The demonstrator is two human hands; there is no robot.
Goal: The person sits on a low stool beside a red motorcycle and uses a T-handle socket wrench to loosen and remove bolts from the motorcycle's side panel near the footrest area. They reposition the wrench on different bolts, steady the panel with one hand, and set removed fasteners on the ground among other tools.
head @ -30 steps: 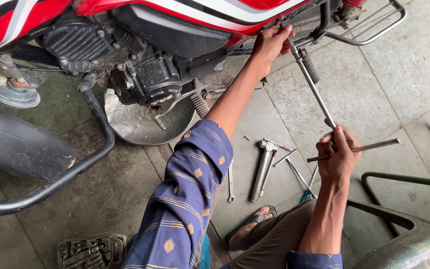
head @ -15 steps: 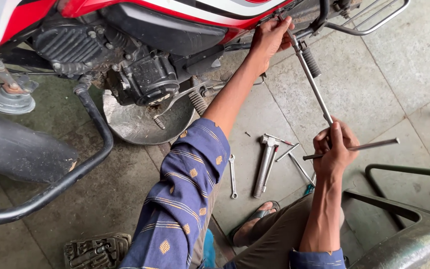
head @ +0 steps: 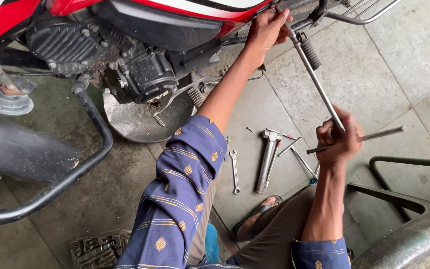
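The right hand (head: 338,142) is clenched around the crossbar end of a long, thin steel T-handle wrench (head: 319,92), its fingers wrapped where the shaft meets the bar, which sticks out to the side past the knuckles. The left hand (head: 267,29) is stretched up to the far end of the same shaft, fingers pinched round it just where it meets the underside of the red and white motorcycle (head: 125,30). So the two hands are well apart, both closed on the one tool — one at each end.

The wrench slants from the bike's frame down toward the person, passing close by a black ribbed rubber footrest (head: 311,54). It looks rigid and fairly light for its length; bare polished metal of that kind is likely slick, especially with grease about, so the crossbar seems the sound place for turning force, with the upper hand only steadying the tip.

On the grey concrete floor (head: 384,74) between the arms lie a chunky silver tubular socket spanner (head: 267,159), a small silver combination spanner (head: 234,172) and some thinner rods. A dull round metal pan (head: 135,122) sits under the black engine (head: 140,74).
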